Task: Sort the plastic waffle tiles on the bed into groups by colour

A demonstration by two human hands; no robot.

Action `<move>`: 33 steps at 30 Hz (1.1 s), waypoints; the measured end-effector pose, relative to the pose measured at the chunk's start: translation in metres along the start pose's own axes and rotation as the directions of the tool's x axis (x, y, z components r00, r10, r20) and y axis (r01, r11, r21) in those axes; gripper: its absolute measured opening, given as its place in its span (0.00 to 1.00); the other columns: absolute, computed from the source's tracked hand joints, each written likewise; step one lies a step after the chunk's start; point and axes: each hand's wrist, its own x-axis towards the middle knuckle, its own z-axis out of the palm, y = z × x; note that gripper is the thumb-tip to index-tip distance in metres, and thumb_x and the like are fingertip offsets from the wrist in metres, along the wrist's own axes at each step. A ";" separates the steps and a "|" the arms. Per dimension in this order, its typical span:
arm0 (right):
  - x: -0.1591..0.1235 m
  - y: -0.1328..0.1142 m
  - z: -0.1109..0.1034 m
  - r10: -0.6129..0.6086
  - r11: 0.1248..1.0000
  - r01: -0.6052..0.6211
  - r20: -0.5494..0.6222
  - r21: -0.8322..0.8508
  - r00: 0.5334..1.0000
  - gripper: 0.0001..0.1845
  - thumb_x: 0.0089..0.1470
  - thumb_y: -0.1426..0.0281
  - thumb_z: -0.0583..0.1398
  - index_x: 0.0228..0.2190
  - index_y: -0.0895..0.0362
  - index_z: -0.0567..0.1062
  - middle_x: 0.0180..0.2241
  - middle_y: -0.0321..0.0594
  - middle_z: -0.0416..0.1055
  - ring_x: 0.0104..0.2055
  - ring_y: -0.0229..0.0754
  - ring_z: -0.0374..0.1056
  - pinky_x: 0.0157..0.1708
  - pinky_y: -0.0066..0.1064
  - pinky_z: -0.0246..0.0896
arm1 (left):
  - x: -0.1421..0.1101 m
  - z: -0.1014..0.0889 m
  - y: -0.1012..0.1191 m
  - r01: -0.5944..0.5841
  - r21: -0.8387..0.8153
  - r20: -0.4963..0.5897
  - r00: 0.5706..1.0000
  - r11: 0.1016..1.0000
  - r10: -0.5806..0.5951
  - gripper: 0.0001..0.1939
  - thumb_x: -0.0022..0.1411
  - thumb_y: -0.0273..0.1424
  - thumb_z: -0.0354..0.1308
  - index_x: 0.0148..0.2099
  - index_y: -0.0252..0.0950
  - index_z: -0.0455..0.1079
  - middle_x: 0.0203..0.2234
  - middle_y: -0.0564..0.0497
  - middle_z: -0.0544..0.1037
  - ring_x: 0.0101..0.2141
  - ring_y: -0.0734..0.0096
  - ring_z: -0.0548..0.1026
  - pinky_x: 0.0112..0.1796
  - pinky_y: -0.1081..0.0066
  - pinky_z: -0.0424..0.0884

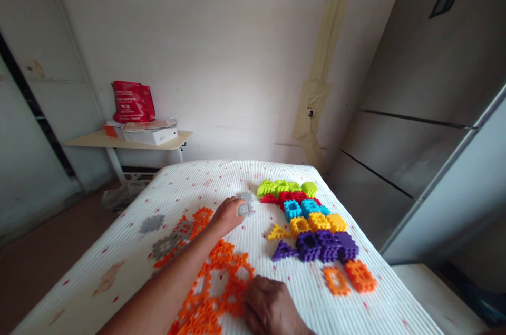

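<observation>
My left hand point(228, 215) reaches over the pile, its fingers closed on the left side of a grey interlocking building tile point(246, 204). My right hand point(272, 304) is low in the view with its fingers curled, against the right edge of the loose orange tiles point(215, 293). Whatever its fingers hold, if anything, is hidden. More grey tiles point(165, 245) lie left of my left forearm, among orange ones. A lone grey tile point(152, 223) lies farther left.
On the right stand sorted stacks of tiles: lime green point(280, 187), red point(292, 198), blue point(292, 210), yellow point(319, 220), purple point(329, 245) and orange point(360, 276). A fridge point(411, 92) stands at the right. A side table point(95, 139) with a red bag point(132, 102) stands back left.
</observation>
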 end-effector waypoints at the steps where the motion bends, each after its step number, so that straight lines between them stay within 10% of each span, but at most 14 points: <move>1: 0.000 0.000 0.000 -0.001 1.000 0.001 -0.001 -0.004 1.000 0.13 0.58 0.72 0.47 0.23 0.55 0.63 0.23 0.36 0.65 0.24 0.36 0.61 0.23 0.26 0.50 | 0.003 0.002 0.002 0.000 0.004 0.003 1.000 1.000 0.000 0.15 0.60 0.34 0.58 0.48 0.35 0.68 0.47 0.45 0.72 0.47 0.62 0.70 0.48 0.55 0.67; 33: -0.003 0.002 -0.002 0.003 0.998 -0.004 0.026 0.063 1.000 0.14 0.60 0.72 0.48 0.25 0.55 0.66 0.25 0.37 0.67 0.26 0.36 0.65 0.25 0.24 0.55 | -0.001 0.018 0.002 0.005 -0.075 -0.050 0.999 0.997 -0.009 0.15 0.62 0.36 0.55 0.49 0.35 0.67 0.46 0.46 0.72 0.44 0.64 0.72 0.44 0.57 0.71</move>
